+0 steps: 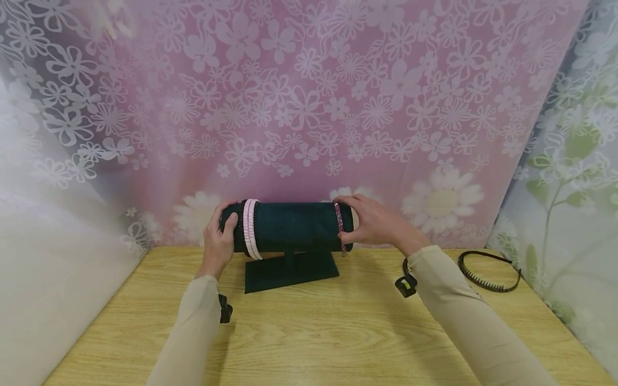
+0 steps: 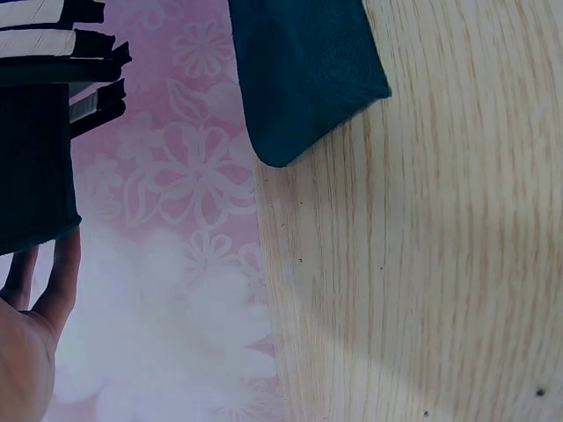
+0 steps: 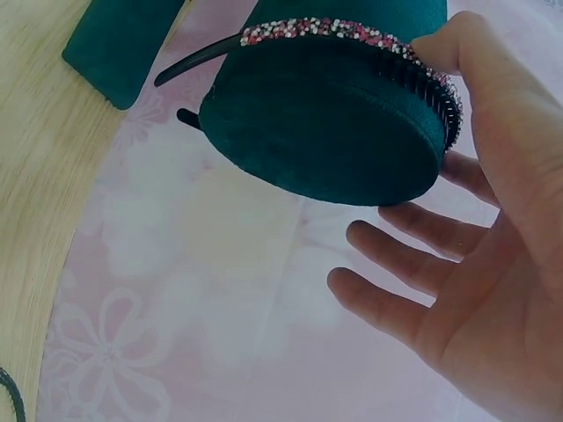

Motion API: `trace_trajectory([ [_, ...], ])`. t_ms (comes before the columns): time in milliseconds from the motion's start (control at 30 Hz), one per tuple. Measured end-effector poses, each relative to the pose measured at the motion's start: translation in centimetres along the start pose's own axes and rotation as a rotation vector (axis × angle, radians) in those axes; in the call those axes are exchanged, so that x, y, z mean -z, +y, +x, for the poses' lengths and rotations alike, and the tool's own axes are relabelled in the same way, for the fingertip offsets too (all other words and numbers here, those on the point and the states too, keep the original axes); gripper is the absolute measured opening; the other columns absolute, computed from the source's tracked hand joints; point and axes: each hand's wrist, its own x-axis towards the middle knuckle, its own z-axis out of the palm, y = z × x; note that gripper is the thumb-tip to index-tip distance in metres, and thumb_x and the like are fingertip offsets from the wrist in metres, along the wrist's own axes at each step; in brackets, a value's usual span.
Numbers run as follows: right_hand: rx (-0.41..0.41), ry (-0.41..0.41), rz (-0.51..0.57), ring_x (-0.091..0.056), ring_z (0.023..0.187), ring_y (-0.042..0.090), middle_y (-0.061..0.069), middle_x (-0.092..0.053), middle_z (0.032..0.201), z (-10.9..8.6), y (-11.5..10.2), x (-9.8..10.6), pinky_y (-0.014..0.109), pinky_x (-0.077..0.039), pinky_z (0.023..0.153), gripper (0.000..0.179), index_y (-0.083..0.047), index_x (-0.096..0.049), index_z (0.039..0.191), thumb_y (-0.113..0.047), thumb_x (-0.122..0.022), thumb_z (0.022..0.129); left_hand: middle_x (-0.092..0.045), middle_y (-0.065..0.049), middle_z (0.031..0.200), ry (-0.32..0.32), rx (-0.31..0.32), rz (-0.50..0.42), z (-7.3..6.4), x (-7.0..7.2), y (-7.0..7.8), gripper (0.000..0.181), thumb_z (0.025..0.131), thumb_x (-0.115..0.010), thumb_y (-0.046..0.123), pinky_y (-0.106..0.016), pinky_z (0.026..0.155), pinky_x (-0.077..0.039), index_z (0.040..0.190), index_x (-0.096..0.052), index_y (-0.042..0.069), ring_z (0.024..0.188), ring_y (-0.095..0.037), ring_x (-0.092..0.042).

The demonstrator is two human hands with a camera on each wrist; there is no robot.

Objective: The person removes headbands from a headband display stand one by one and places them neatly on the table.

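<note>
A dark green velvet headband stand (image 1: 295, 225) has a horizontal roll on a flat base (image 1: 292, 272). My left hand (image 1: 219, 242) grips the roll's left end, thumb in front; in the left wrist view its fingers (image 2: 62, 286) reach behind that end. Just right of the thumb, pale pink headbands (image 1: 250, 230) and a dark one circle the roll. At the right end sits a glittery pink, white and black headband (image 3: 308, 29) with inner comb teeth. My right hand (image 1: 374, 221) pinches it between thumb and index finger, the other fingers spread beyond the roll's end.
A black toothed headband (image 1: 490, 284) lies at the right of the wooden table (image 1: 318, 332). Part of another dark band (image 1: 405, 265) shows beside the right wrist. Floral curtains (image 1: 309, 107) hang behind the table and along its sides.
</note>
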Motion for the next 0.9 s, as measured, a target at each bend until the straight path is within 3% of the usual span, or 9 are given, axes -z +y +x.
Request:
trace_trajectory([
  [133,0.004,0.004,0.023,-0.053,0.134,0.041,0.020,-0.043,0.156,0.1,0.1,-0.2,0.061,-0.046,0.107,0.088,-0.017,-0.036,0.159,-0.042,-0.076,0.085,-0.057,-0.007,0.146,-0.004,0.003,0.003,0.0,0.1,0.0,0.043,0.107,-0.047,0.036,-0.056,0.114,-0.040,0.145,-0.054,0.017,0.128,-0.030,-0.056],
  [333,0.012,0.026,0.140,-0.067,0.115,0.034,0.019,-0.045,0.155,0.0,0.2,-0.8,0.053,-0.054,0.098,0.085,-0.016,-0.037,0.159,-0.033,-0.075,0.086,-0.057,-0.008,0.146,-0.007,0.008,0.009,-0.1,0.1,-0.1,0.043,0.107,-0.047,0.037,-0.057,0.113,-0.041,0.145,-0.053,0.018,0.127,-0.031,-0.057],
  [500,-0.009,0.072,0.264,-0.067,0.120,0.037,0.014,-0.042,0.160,-0.8,0.5,-1.7,0.048,-0.059,0.090,0.081,-0.020,-0.036,0.160,-0.028,-0.075,0.089,-0.058,-0.009,0.145,-0.011,0.010,0.001,-0.2,0.1,-0.1,0.043,0.107,-0.048,0.037,-0.056,0.112,-0.042,0.145,-0.053,0.019,0.125,-0.031,-0.057],
  [700,-0.013,0.216,0.382,-0.069,0.117,0.036,0.015,-0.048,0.156,-2.2,0.7,-3.6,0.040,-0.062,0.080,0.075,-0.019,-0.041,0.157,-0.025,-0.076,0.091,-0.058,-0.008,0.144,-0.009,0.014,0.000,-0.1,0.0,-0.1,0.042,0.107,-0.048,0.037,-0.055,0.113,-0.042,0.145,-0.053,0.019,0.125,-0.030,-0.057],
  [900,0.000,0.348,0.429,-0.075,0.100,0.032,0.021,-0.064,0.136,-3.1,0.4,-5.1,0.040,-0.063,0.078,0.069,-0.010,-0.048,0.149,-0.018,-0.080,0.088,-0.058,-0.009,0.145,-0.005,0.006,0.001,0.0,0.0,0.0,0.044,0.107,-0.047,0.037,-0.056,0.113,-0.041,0.145,-0.053,0.017,0.126,-0.031,-0.057],
])
